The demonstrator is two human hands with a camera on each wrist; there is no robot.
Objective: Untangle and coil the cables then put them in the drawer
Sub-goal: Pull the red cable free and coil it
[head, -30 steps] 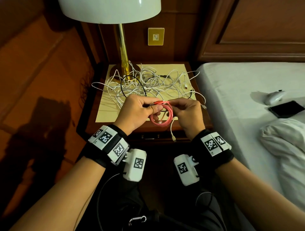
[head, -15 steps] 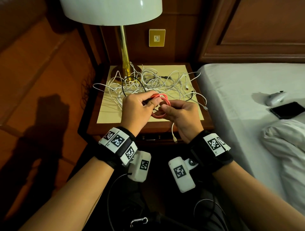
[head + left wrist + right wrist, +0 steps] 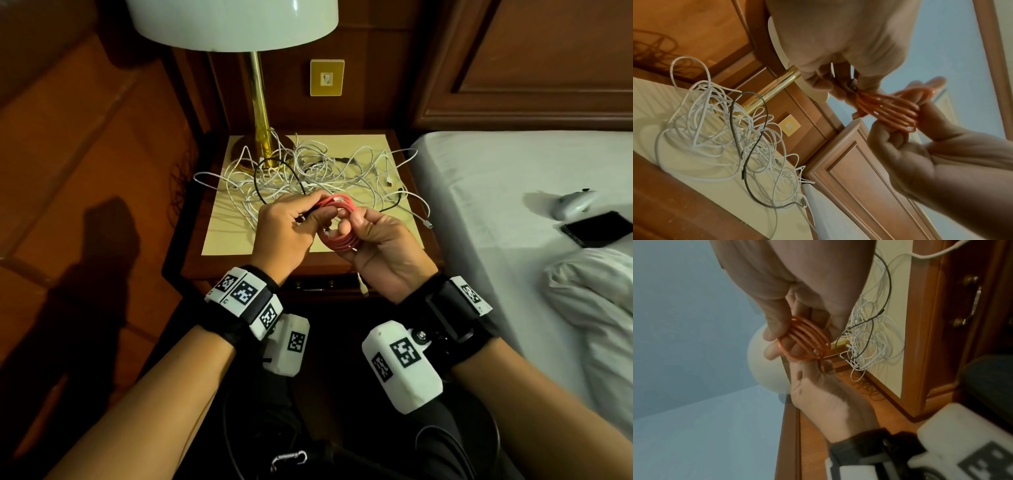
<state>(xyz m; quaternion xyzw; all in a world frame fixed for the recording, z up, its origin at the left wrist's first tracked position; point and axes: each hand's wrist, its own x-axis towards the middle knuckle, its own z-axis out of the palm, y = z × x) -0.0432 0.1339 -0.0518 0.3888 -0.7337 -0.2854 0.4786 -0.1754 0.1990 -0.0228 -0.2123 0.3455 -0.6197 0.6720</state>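
While the tangle of white cables (image 3: 318, 178) with a black cable (image 3: 274, 171) through it lies untouched on the far part of the desk (image 3: 219, 236) by the lamp base (image 3: 257, 150), both hands work on the red cable (image 3: 339, 236) held above the desk's near edge. Compared with a second ago, the red coil has been turned from facing the head camera toward edge-on and drawn tighter, into several close loops. The left hand (image 3: 287, 233) pinches the loops at one side between thumb and fingertips; the right hand (image 3: 383, 250) has its fingers curled through and around the coil, thumb on top. A white plug end (image 3: 363, 287) dangles below the hands, in front of the drawer (image 3: 315, 287), which looks closed. Judging by this, the first cable is nearly coiled: what remains is securing its tail, opening the drawer and stowing it, then starting on the tangle
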